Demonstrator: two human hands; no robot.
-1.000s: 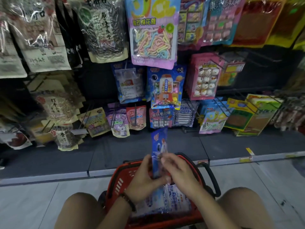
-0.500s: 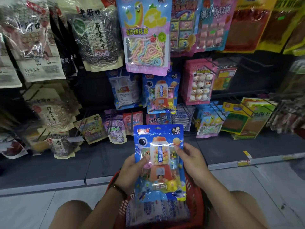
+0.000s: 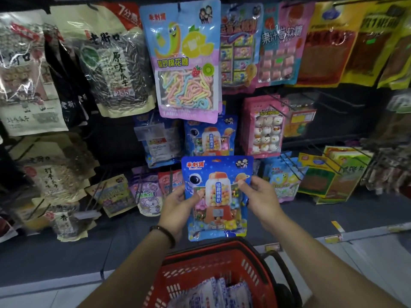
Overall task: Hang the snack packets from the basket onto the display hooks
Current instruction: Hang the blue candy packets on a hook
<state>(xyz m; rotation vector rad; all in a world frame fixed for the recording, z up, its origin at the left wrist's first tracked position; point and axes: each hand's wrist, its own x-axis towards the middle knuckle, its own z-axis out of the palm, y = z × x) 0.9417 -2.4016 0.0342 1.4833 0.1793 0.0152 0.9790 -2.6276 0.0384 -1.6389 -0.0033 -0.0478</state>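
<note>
I hold a blue candy packet (image 3: pixel 216 196) printed with a gumball machine upright in front of the display. My left hand (image 3: pixel 178 202) grips its left edge and my right hand (image 3: pixel 259 196) grips its right edge. Just above it an identical blue packet (image 3: pixel 210 138) hangs on a display hook. Below my arms sits the red basket (image 3: pixel 213 261), with several more blue-and-white packets (image 3: pixel 213 292) lying in it.
Hanging packets crowd the rack: a rainbow marshmallow bag (image 3: pixel 184 63) above, a pink snowman-candy packet (image 3: pixel 263 127) to the right, sunflower seed bags (image 3: pixel 111 63) at left. Bare wire hooks (image 3: pixel 333 103) jut out at the right. A dark base shelf (image 3: pixel 66 252) runs below.
The packet was edge-on over the basket, then turned to face me. Both hands have since lifted it up and forward toward the rack, just under the matching hung packet.
</note>
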